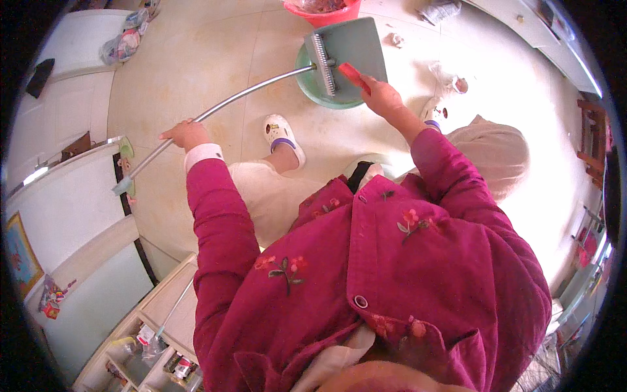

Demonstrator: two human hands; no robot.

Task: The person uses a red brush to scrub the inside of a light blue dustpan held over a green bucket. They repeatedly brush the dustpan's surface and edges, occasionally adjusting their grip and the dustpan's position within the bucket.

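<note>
My left hand [188, 134] grips the bent-looking metal pole [250, 92] of a dustpan or broom-like tool; its toothed grey bar [324, 64] lies over a grey-green dustpan [361, 49]. The pole's pale end cap [122, 186] points to the lower left. My right hand [383, 98] holds a red handle or comb-like object [353, 76] above the dustpan's lower right edge; its exact kind is unclear. Under the dustpan is a round green basin [306, 88], whose inside is mostly hidden.
Beyond the dustpan stands a red basin [327, 18] with contents. Crumpled litter [397, 40], a small cup-like item [459, 85] and a plastic bag [439, 11] lie on the floor. A wooden compartment unit [137, 313] is at the lower left, white cabinets [519, 29] at the upper right.
</note>
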